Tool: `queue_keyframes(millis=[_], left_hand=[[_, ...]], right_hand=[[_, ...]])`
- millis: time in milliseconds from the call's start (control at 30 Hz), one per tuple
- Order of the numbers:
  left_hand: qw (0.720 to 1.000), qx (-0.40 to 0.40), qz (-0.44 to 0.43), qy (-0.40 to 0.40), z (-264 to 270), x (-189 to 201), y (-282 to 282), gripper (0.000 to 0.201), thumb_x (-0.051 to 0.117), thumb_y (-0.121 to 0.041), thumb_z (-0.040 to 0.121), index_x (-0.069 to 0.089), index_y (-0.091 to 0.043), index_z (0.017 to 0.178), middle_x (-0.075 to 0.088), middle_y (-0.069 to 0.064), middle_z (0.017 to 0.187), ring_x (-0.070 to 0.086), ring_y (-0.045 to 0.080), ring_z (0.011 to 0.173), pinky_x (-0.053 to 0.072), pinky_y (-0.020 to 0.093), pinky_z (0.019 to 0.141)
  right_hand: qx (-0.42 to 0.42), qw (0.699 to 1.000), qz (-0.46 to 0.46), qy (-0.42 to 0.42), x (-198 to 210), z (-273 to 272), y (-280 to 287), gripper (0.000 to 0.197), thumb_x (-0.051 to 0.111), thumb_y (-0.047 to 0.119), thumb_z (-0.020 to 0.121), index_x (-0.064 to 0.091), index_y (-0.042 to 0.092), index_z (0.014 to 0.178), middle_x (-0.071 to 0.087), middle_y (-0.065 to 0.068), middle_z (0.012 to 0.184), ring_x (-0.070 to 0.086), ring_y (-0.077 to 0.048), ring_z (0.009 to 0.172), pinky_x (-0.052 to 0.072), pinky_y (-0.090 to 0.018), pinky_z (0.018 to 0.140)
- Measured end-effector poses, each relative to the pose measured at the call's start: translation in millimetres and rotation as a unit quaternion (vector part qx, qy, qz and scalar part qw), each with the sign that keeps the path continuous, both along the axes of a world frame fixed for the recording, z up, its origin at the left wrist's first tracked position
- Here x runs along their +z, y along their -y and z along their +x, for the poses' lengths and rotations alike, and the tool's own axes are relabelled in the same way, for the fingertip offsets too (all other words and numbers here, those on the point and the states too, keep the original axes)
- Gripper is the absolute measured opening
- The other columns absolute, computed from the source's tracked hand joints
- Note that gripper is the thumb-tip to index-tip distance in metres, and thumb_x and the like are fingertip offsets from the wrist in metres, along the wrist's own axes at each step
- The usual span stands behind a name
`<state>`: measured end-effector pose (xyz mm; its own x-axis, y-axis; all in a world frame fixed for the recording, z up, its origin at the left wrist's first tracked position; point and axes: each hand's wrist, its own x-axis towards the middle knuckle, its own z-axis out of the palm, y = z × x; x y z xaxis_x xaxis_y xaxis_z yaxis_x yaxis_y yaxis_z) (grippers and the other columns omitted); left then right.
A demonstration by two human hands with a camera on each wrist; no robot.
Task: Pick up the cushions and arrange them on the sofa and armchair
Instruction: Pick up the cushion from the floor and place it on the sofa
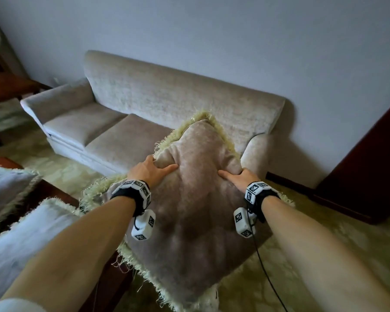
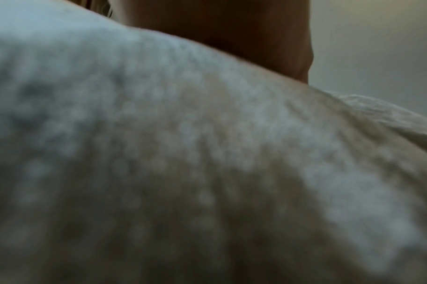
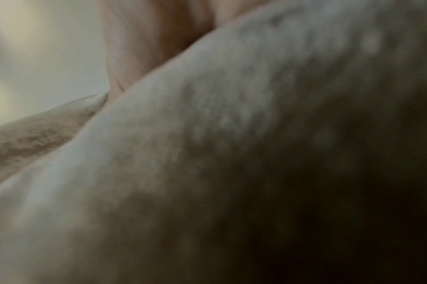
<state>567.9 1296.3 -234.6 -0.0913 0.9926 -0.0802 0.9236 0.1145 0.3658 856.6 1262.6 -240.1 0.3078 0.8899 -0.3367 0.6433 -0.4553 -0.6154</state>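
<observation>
A large beige cushion with a pale yellow-green fringe is held up in front of the sofa, one corner pointing at the sofa's right arm. My left hand grips its left edge, thumb on top and fingers behind. My right hand grips the right edge the same way. Both wrist views are filled by blurred cushion fabric, with a bit of palm at the top. Two more pale fringed cushions lie at the lower left.
The beige two-seat sofa stands against a pale wall, its seat bare. A dark wooden table sits under the spare cushions. Dark wood furniture stands at the right and a wooden piece at the far left. The floor is patterned light stone.
</observation>
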Motion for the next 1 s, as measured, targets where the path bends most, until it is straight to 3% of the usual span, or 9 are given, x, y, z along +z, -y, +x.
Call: queue_keyframes(millis=[100, 200, 300, 533, 633, 767, 900, 1000], left_hand=[[1.000, 0.022, 0.019, 0.008, 13, 11, -57, 0.105, 0.038, -0.101, 0.054, 0.052, -0.020, 0.119, 0.068, 0.003, 0.105, 0.065, 0.026, 0.089, 0.055, 0.039, 0.078], [0.999, 0.037, 0.028, 0.018, 24, 22, -110, 0.115, 0.031, -0.106, 0.044, 0.053, -0.021, 0.118, 0.068, 0.002, 0.101, 0.065, 0.026, 0.086, 0.056, 0.042, 0.080], [0.998, 0.046, 0.024, 0.017, 31, 30, -155, 0.110, 0.039, -0.102, 0.052, 0.052, -0.019, 0.124, 0.068, 0.005, 0.108, 0.066, 0.028, 0.092, 0.055, 0.044, 0.083], [0.998, 0.056, 0.008, 0.013, 36, 17, -256, 0.108, 0.043, -0.096, 0.061, 0.046, -0.016, 0.134, 0.066, 0.010, 0.117, 0.065, 0.032, 0.102, 0.054, 0.043, 0.084], [0.998, 0.050, -0.010, 0.028, 31, 4, -307, 0.109, 0.045, -0.094, 0.064, 0.043, -0.015, 0.139, 0.064, 0.010, 0.124, 0.064, 0.032, 0.107, 0.052, 0.041, 0.085], [0.998, 0.035, -0.027, 0.048, 26, -6, -381, 0.109, 0.047, -0.093, 0.065, 0.040, -0.017, 0.143, 0.063, 0.011, 0.128, 0.062, 0.033, 0.111, 0.051, 0.042, 0.086], [0.996, 0.018, -0.040, 0.079, 22, -7, -443, 0.108, 0.049, -0.091, 0.067, 0.038, -0.016, 0.143, 0.061, 0.011, 0.132, 0.062, 0.033, 0.112, 0.053, 0.041, 0.086], [0.995, 0.006, -0.058, 0.081, 22, -15, -478, 0.111, 0.047, -0.093, 0.065, 0.036, -0.016, 0.144, 0.060, 0.011, 0.133, 0.063, 0.033, 0.111, 0.055, 0.043, 0.085]], right_hand=[[0.014, 1.000, 0.010, 0.006, 8, 14, -64, 0.097, 0.056, 0.096, 0.048, 0.061, 0.017, 0.104, 0.069, -0.002, 0.093, 0.063, -0.024, 0.084, 0.048, -0.033, 0.072], [0.030, 0.999, 0.015, 0.010, 23, 28, -119, 0.074, 0.060, 0.086, 0.064, 0.057, 0.019, 0.095, 0.062, 0.002, 0.082, 0.056, -0.017, 0.073, 0.038, -0.029, 0.058], [0.034, 0.999, 0.015, 0.031, 30, 36, -173, 0.090, 0.057, 0.091, 0.058, 0.056, 0.016, 0.107, 0.062, 0.000, 0.088, 0.058, -0.021, 0.078, 0.041, -0.032, 0.062], [0.037, 0.998, 0.010, 0.054, 25, 40, -276, 0.105, 0.057, 0.092, 0.058, 0.054, 0.011, 0.125, 0.065, -0.002, 0.090, 0.058, -0.019, 0.075, 0.036, -0.031, 0.053], [0.035, 0.997, 0.006, 0.070, 19, 34, -324, 0.111, 0.054, 0.097, 0.050, 0.056, 0.010, 0.119, 0.067, -0.004, 0.094, 0.062, -0.023, 0.080, 0.039, -0.033, 0.058], [0.009, 0.997, -0.005, 0.082, 17, 26, -388, 0.110, 0.056, 0.095, 0.052, 0.053, 0.012, 0.124, 0.065, -0.006, 0.107, 0.061, -0.027, 0.090, 0.042, -0.034, 0.063], [-0.021, 0.996, -0.006, 0.092, 16, 21, -442, 0.123, 0.057, 0.094, 0.053, 0.042, 0.011, 0.142, 0.063, -0.009, 0.121, 0.060, -0.031, 0.105, 0.045, -0.035, 0.076], [-0.042, 0.993, -0.005, 0.108, 17, 18, -468, 0.122, 0.060, 0.090, 0.058, 0.034, 0.012, 0.148, 0.058, -0.009, 0.134, 0.057, -0.032, 0.117, 0.046, -0.037, 0.087]])
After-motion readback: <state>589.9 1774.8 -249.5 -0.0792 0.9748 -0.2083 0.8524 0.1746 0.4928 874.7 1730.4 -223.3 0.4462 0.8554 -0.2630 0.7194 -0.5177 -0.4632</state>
